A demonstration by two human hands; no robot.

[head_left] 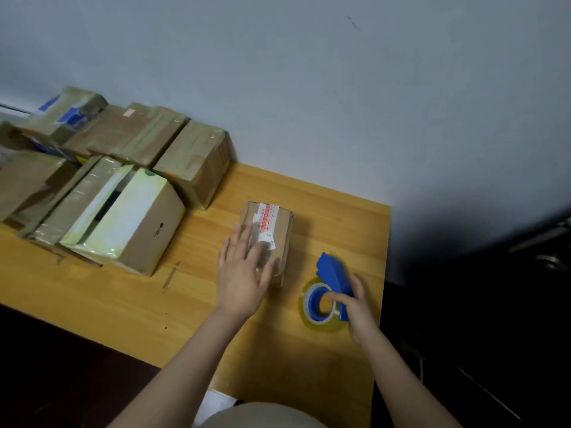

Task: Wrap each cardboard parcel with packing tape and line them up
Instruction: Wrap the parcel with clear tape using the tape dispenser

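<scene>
A small cardboard parcel (pixel 276 225) with a red-and-white label lies on the wooden table (pixel 123 304), right of centre. My left hand (pixel 242 268) rests flat on its near left part, fingers straight. To the parcel's right, my right hand (pixel 355 304) grips a blue tape dispenser (pixel 332 273) that carries a roll of clear yellowish tape (pixel 321 322); the roll sits on the table. Several taped cardboard parcels (pixel 191 159) stand packed together at the back left.
A cardboard box with a pale green and white top (pixel 136 220) stands at the front of the taped group. The table ends at a grey wall (pixel 340 88) behind and at a dark drop on the right (pixel 463 335). Torn tape scraps (pixel 171 274) lie left of the parcel.
</scene>
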